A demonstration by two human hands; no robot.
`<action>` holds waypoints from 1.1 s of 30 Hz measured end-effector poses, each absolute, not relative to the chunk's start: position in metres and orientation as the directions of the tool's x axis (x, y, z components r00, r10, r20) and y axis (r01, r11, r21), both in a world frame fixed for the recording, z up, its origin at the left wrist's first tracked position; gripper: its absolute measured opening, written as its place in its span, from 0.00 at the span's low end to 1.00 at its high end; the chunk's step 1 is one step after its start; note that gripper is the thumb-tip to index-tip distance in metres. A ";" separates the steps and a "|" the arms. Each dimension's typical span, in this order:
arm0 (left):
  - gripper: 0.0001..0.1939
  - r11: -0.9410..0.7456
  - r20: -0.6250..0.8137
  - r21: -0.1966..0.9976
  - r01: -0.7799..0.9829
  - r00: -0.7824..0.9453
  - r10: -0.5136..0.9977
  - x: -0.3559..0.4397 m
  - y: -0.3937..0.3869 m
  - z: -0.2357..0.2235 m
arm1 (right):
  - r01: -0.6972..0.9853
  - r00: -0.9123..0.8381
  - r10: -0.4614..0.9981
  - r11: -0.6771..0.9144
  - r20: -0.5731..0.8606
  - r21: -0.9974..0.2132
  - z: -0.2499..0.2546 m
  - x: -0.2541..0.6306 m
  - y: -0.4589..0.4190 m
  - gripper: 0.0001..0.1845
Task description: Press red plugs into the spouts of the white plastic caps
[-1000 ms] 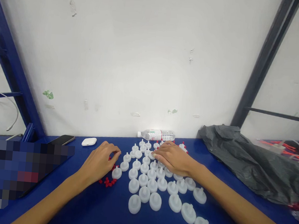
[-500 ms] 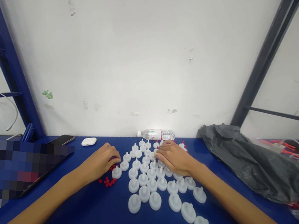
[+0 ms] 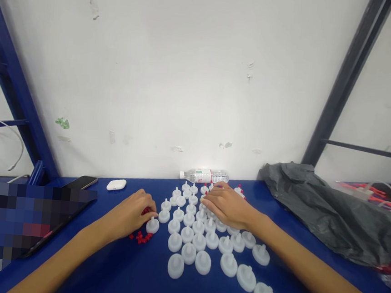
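My left hand (image 3: 138, 211), its fingers curled with thumb and fingertips close together, rests over a small cluster of red caps (image 3: 143, 238). Its fingertips are beside a white spouted lid (image 3: 152, 225); what they pinch is hidden. On the right, my right hand (image 3: 226, 207) reaches in among many white spouted lids (image 3: 199, 241) standing spout up. Its thumb and fingers are closed near the lids at the back of the group, and the hand hides whatever they hold. Some lids behind it carry red tips (image 3: 240, 187).
A clear plastic bottle (image 3: 203, 176) lies against the wall. Left on the blue table are a white earbud case (image 3: 116, 185), a phone (image 3: 88, 182) and a dark, partly blurred-out device (image 3: 42, 239). A dark grey plastic bag (image 3: 320, 212) lies to the right.
My left hand has shifted slightly, its fingertips now nearer the white lid beside the red caps. The lid just behind that one has moved a little right. My right hand is nearly still.
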State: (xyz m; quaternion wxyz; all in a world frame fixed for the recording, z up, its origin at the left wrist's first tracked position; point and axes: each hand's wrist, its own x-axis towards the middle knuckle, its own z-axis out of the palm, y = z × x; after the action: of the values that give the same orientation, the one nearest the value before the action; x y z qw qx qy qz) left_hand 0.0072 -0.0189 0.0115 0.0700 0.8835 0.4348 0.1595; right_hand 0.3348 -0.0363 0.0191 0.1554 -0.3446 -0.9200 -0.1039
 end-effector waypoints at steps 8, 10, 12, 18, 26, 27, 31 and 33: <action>0.15 -0.638 0.231 0.241 0.731 0.595 0.769 0.010 -0.021 0.013 | 0.736 -0.623 0.624 0.671 0.472 0.085 0.032 0.345 -0.033 0.23; 0.15 -0.642 0.228 0.241 0.728 0.600 0.767 0.009 -0.020 0.012 | 0.757 -0.595 0.629 0.649 0.500 0.084 0.037 0.350 -0.031 0.22; 0.16 -0.641 0.220 0.241 0.729 0.602 0.768 0.008 -0.019 0.012 | 0.752 -0.600 0.630 0.654 0.492 0.079 0.040 0.353 -0.031 0.20; 0.12 -0.633 0.197 0.236 0.737 0.602 0.774 0.007 -0.017 0.011 | 0.727 -0.643 0.685 0.687 0.341 -0.010 0.040 0.351 -0.038 0.14; 0.11 -0.621 0.291 0.226 0.750 0.557 0.778 0.013 -0.024 0.016 | 0.723 -0.646 0.667 0.690 0.371 0.019 0.041 0.351 -0.037 0.12; 0.12 -0.614 0.315 0.226 0.757 0.539 0.781 0.014 -0.025 0.017 | 0.730 -0.629 0.657 0.683 0.416 0.026 0.043 0.350 -0.038 0.12; 0.14 -0.607 0.388 0.229 0.761 0.500 0.774 0.019 -0.030 0.021 | 0.745 -0.552 0.608 0.667 0.570 0.010 0.042 0.345 -0.039 0.10; 0.16 -0.635 0.429 0.234 0.737 0.508 0.747 0.022 -0.032 0.021 | 0.731 -0.559 0.596 0.683 0.577 0.002 0.036 0.339 -0.040 0.08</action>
State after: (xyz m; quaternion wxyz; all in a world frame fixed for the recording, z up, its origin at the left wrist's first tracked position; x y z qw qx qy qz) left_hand 0.0222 -0.0323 0.0206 0.0107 0.8682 0.4273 0.2521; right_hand 0.3391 -0.0402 0.0363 0.2772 -0.3792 -0.8744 -0.1214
